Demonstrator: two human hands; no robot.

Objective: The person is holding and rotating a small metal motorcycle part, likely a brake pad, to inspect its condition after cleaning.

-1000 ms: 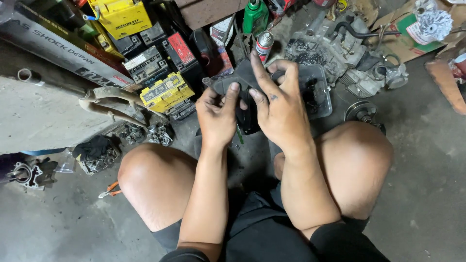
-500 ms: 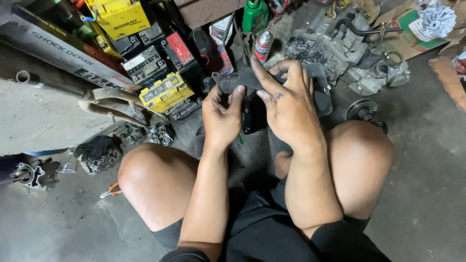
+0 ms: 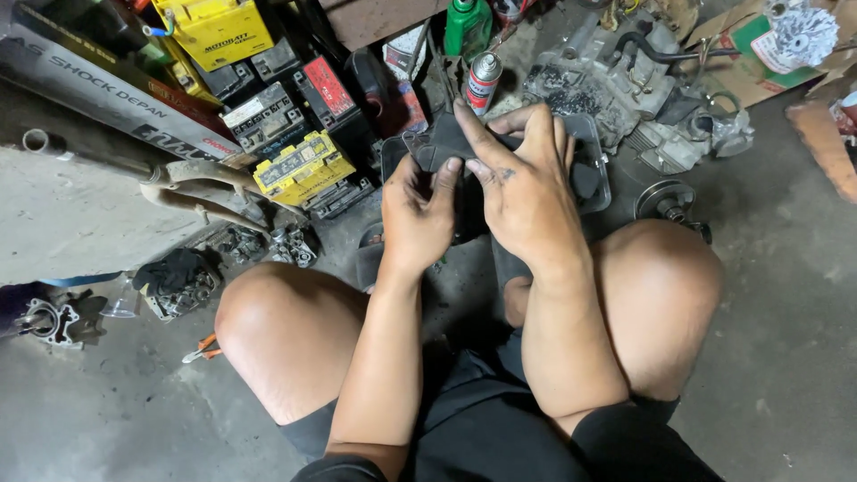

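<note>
Squatting on the concrete floor [image 3: 786, 295], both knees up, both hands in front btwn them. My left hand [image 3: 418, 219] is curled around the near/left side of a dark flat part [image 3: 444, 143], thumb up on its face, fingers mostly hidden behind it, so closed on the part, partly flexed. My right hand [image 3: 522, 192] lies over the top of the same part, palm down, fingers spread and stretched fwd, index tip touching the part's upper edge; thumb side meets my left thumb. Right hand is more pressing/covering than gripping; can't tell if the fingers wrap under. Part itself is black, roughly flat, mostly covered by my hands, exact shape can't tell. It's held above a clear plastic tray [image 3: 596, 174] w/ dark bits in it, tray sits on floor just past my hands.

Around: yellow battery [image 3: 295, 162] left of my left hand, near it; black batteries [image 3: 268, 116] and a red-topped one [image 3: 328, 89] behind that. Big yellow box [image 3: 214, 31] top left. Spray can [image 3: 483, 82] just beyond the part, green bottle [image 3: 466, 25] behind it. Grey engine block [image 3: 616, 85] w/ black hose upper right. Round metal piece [image 3: 665, 201] beside my right knee. Orange-handled pliers [image 3: 203, 348] on floor by left knee. Dirty metal bits [image 3: 178, 281] far left.
</note>
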